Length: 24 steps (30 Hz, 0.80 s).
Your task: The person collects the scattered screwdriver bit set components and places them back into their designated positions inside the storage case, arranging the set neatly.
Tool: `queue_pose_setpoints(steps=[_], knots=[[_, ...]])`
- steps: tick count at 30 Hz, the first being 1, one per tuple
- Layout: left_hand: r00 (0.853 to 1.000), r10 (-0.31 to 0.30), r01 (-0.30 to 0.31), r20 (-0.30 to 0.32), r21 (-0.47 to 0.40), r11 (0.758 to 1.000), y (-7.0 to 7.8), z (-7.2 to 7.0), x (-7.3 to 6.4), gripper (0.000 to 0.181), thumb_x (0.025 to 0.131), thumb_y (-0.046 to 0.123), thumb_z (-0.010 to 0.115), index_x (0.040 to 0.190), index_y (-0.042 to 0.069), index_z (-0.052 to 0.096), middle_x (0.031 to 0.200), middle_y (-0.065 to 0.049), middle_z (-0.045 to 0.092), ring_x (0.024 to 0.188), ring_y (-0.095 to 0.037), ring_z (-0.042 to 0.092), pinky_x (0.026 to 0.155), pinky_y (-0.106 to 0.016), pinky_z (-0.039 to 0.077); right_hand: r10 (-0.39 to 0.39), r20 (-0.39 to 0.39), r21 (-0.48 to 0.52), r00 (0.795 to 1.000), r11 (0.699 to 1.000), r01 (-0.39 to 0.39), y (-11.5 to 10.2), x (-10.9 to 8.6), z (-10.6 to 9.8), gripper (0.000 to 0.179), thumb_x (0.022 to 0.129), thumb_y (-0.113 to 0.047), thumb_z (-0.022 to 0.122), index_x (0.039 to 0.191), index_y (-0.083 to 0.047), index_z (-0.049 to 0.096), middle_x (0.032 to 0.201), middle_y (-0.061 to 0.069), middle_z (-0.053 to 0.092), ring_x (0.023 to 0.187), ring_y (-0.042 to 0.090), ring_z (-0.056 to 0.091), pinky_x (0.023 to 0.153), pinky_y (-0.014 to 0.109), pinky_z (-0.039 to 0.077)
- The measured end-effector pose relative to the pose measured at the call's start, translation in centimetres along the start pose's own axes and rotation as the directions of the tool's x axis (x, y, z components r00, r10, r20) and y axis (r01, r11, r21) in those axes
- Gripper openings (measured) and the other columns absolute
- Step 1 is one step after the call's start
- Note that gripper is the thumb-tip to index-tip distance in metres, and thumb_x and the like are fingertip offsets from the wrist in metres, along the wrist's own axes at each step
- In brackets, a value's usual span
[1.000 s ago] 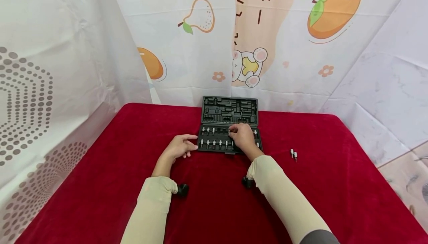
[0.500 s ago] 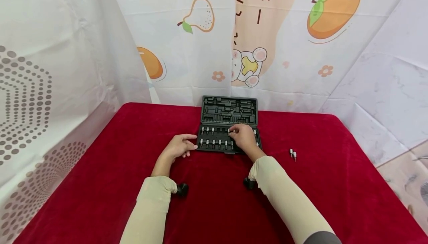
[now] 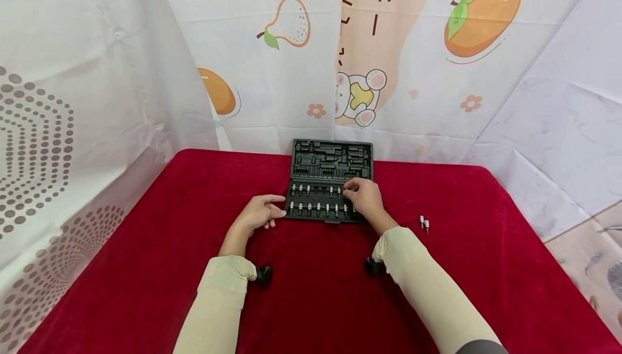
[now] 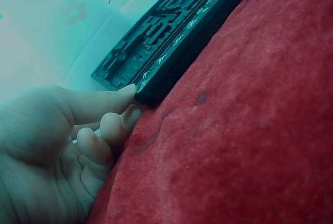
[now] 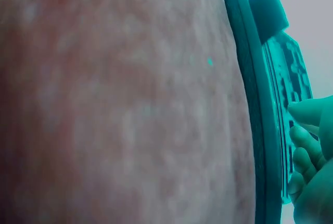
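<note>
A black socket case (image 3: 332,221) lies open on the red cloth in the head view, its moulded lid (image 3: 332,160) raised at the back. Bit sockets (image 3: 318,210) with silvery tops stand in two rows. My left hand (image 3: 256,215) holds the case's front left corner; in the left wrist view the thumb (image 4: 104,104) lies against that corner, other fingers curled below. My right hand (image 3: 365,196) is over the back row's right part, thumb and forefinger pinching a bit socket mostly hidden by the fingertips. The palm hides the right end of both rows.
Two loose bit sockets (image 3: 424,223) lie on the red cloth (image 3: 466,267) to the right of the case. A printed curtain (image 3: 413,100) hangs close behind the lid. Several slots in the middle of the back row hold no socket.
My right hand has moved slightly right along the back row, uncovering two bit sockets that stand in their slots. The left hand has stayed at the case's corner.
</note>
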<state>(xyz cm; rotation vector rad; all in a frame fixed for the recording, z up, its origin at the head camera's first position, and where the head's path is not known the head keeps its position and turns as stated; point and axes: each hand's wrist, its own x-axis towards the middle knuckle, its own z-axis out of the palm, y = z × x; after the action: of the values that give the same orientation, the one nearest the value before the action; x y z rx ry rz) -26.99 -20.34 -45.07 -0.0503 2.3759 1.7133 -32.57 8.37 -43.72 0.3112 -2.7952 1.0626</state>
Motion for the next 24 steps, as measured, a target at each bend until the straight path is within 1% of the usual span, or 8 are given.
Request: queue_pose_setpoints(steps=[5,10,15,18,20,24], knots=[[1.000,-0.002,0.002,-0.003,-0.002,1.000,0.0,0.0,0.0,0.047,0.088,0.005,0.070,0.133,0.001,0.057,0.094,-0.012,0.071,0.052,-0.014,0.054,0.046,-0.023,0.044,0.017,0.007,-0.019,1.000,1.000,-0.017,0.6,-0.1,-0.7,0.010,0.089,-0.012,0.072,0.098,-0.007,0.072,0.087,0.006,0.067,0.077,0.023,0.060,0.068,0.039,0.050],[1.000,-0.003,0.003,-0.001,-0.009,1.000,0.0,-0.1,-0.1,0.047,0.088,0.005,0.070,0.133,0.001,0.057,0.094,-0.011,0.070,0.052,-0.014,0.055,0.047,-0.023,0.044,0.021,-0.006,-0.026,1.000,0.999,-0.021,1.2,-0.2,-1.6,0.009,0.089,-0.011,0.072,0.096,-0.006,0.072,0.086,0.007,0.067,0.076,0.024,0.060,0.069,0.040,0.050],[1.000,0.000,0.000,-0.001,-0.012,1.000,0.1,-0.1,-0.1,0.047,0.088,0.005,0.070,0.133,0.001,0.057,0.093,-0.011,0.070,0.052,-0.015,0.054,0.047,-0.024,0.044,0.034,-0.006,-0.028,0.999,0.999,-0.034,2.2,-0.3,-2.6,0.008,0.089,-0.011,0.071,0.096,-0.006,0.072,0.085,0.007,0.067,0.070,0.024,0.059,0.066,0.040,0.050],[1.000,0.001,-0.001,0.001,-0.011,1.000,0.1,0.0,-0.1,0.047,0.088,0.005,0.070,0.133,0.001,0.057,0.094,-0.012,0.070,0.052,-0.014,0.054,0.047,-0.024,0.044,0.044,0.007,-0.041,0.999,0.998,-0.044,3.0,-0.4,-3.2,0.008,0.089,-0.011,0.071,0.096,-0.006,0.071,0.085,0.008,0.067,0.072,0.025,0.059,0.067,0.040,0.049],[1.000,0.000,0.000,0.001,-0.010,1.000,0.1,0.0,-0.2,0.047,0.088,0.005,0.070,0.133,0.001,0.057,0.094,-0.012,0.070,0.052,-0.014,0.055,0.047,-0.024,0.044,0.049,0.013,-0.056,0.999,0.997,-0.048,3.6,-0.5,-3.6,0.009,0.089,-0.012,0.070,0.095,-0.006,0.071,0.088,0.008,0.068,0.078,0.025,0.059,0.070,0.040,0.049],[1.000,-0.002,0.002,-0.002,-0.006,1.000,0.1,0.0,-0.2,0.047,0.088,0.006,0.070,0.133,0.001,0.058,0.093,-0.012,0.070,0.052,-0.014,0.055,0.047,-0.024,0.044,0.082,0.023,-0.055,0.996,0.995,-0.081,4.6,-0.6,-4.3,0.009,0.090,-0.012,0.070,0.096,-0.006,0.071,0.094,0.010,0.068,0.080,0.026,0.058,0.070,0.039,0.048]])
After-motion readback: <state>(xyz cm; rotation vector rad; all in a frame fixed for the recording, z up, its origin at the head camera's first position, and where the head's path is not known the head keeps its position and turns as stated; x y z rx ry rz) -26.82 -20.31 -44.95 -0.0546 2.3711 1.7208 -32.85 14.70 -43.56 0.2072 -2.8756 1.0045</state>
